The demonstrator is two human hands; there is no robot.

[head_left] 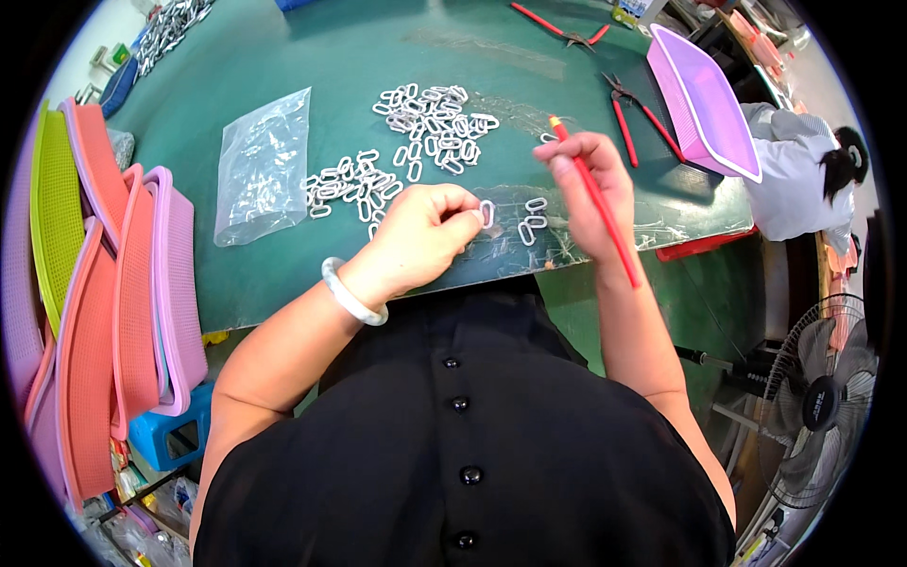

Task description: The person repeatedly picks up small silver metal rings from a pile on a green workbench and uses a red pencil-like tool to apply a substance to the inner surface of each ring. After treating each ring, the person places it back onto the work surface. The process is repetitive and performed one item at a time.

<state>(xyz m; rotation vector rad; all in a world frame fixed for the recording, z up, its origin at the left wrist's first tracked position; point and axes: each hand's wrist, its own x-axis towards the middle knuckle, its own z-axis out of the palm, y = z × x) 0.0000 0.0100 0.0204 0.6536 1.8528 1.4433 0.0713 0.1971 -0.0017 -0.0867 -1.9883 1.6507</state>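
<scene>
My left hand, a pale bangle on its wrist, is closed at the table's near edge. Its thumb and forefinger pinch a silver oval link. To the right, my right hand is raised over the table, wrapped round a slim red stick with a yellow upper end. The stick slants down along the wrist; its exact kind does not show. Several loose links lie between my hands. One pile of links lies beyond them, and a smaller pile sits left of it, beside my left hand.
A clear plastic bag lies left of the piles on the green table. Red-handled pliers, another pair and a purple basket are at the right. Stacked baskets crowd the left; a fan and another person are right.
</scene>
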